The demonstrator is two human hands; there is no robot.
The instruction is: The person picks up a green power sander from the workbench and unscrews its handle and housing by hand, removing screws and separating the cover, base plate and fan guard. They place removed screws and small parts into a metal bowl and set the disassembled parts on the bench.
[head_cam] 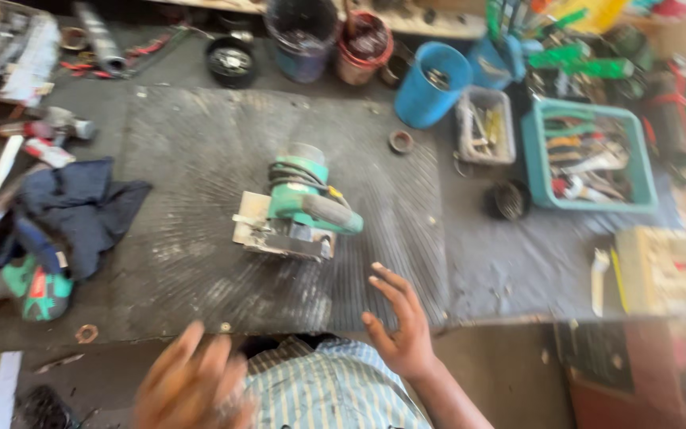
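Note:
A green and grey handheld power saw [299, 210] with a coiled black cord lies on a dark ribbed rubber mat [192, 159] on the workbench. My right hand [398, 322] hovers over the mat's near edge just below and right of the saw, fingers apart, holding nothing. My left hand [188, 385] is blurred at the bottom, in front of my striped shirt, fingers spread and empty.
A dark blue cloth [81, 210] over a green tool [37, 294] lies at left. At the back stand a blue cup [430, 83], dark pots [303, 36], a clear box of bits [486, 127] and a teal tray of tools [589, 155]. A yellowish box [657, 266] sits right.

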